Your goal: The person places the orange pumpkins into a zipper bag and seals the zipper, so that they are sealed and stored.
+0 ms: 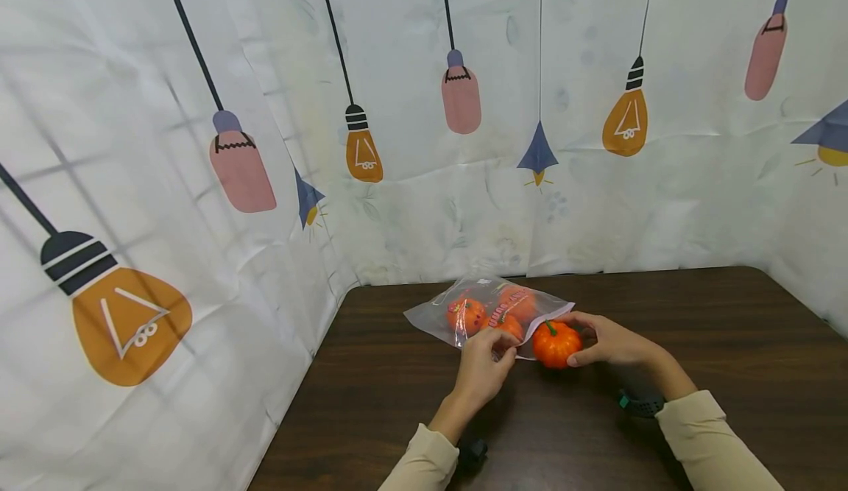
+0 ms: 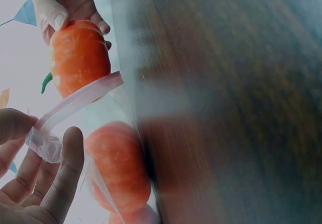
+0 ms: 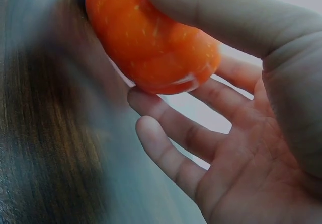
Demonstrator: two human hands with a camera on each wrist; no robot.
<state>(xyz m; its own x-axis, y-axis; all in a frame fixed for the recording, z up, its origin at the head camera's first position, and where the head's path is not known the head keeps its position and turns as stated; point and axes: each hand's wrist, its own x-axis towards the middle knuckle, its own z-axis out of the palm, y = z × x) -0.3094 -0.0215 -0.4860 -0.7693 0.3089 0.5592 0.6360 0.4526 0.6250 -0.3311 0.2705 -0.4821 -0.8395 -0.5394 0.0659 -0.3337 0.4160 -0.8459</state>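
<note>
My left hand [image 1: 486, 364] pinches the bag [image 1: 425, 319]; my right hand [image 1: 611, 340], half-curled, grips a pumpkin [image 1: 553, 345]. Bagging, seemingly (others [image 1: 465, 316] inside); next wants it held wide.

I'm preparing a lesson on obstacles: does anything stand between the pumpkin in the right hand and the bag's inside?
Only the bag's rim, held by the left hand; in the left wrist view it crosses part of the pumpkin.

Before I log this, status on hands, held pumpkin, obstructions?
Left hand holds edge of clear bag. Right hand grips orange pumpkin beside it. Possible obstruction: other pumpkins inside bag.
</note>
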